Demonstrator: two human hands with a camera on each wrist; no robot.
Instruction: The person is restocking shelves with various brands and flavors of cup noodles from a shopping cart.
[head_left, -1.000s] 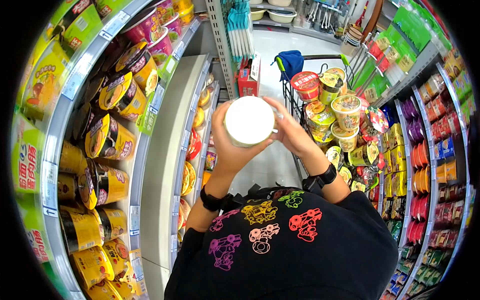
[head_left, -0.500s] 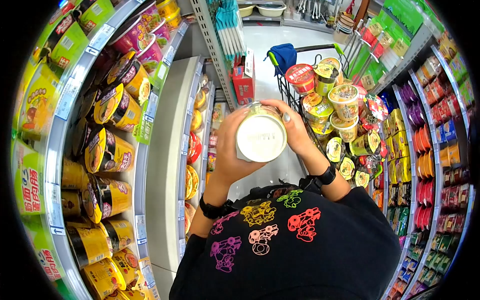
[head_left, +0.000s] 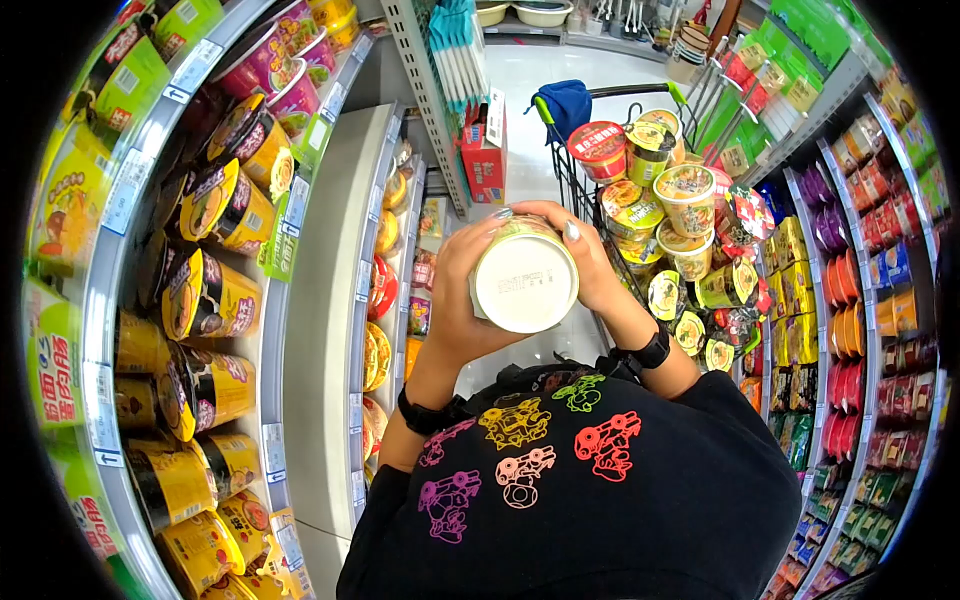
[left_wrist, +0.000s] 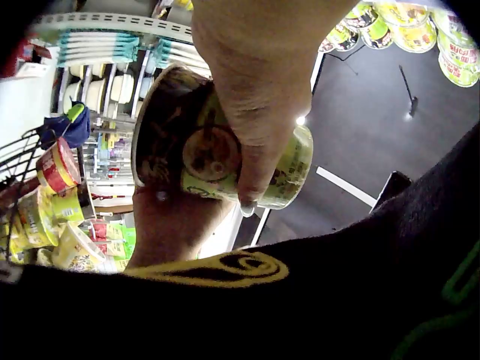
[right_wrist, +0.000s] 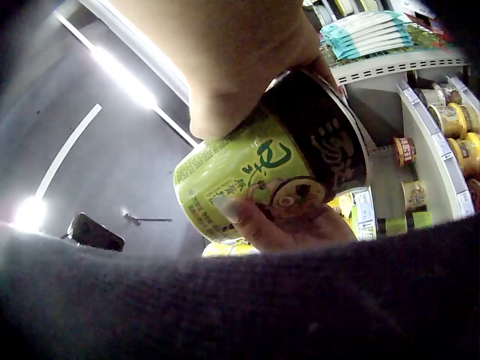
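A noodle cup (head_left: 525, 282) is held in front of the chest, its pale printed base facing the head camera. My left hand (head_left: 468, 290) wraps round its left side; my right hand (head_left: 580, 250) curls over its far right edge. In the left wrist view the cup (left_wrist: 214, 150) shows a dark band and a green one, with the left hand (left_wrist: 255, 82) across it and a thumb on the green part. From the right wrist the cup's green side (right_wrist: 240, 176) with a bowl picture is visible, the right hand (right_wrist: 225, 67) gripping it from above.
A shopping cart (head_left: 560, 165) piled with noodle cups (head_left: 690, 200) stands ahead to the right. Shelves of yellow and black cups (head_left: 215, 295) line the left; shelves of packets (head_left: 845, 310) line the right. A red box (head_left: 484, 165) sits by the end rack.
The cup has tipped from its plain white face toward the head camera to its printed base, and sits slightly lower and to the right. Both hands have kept hold of it.
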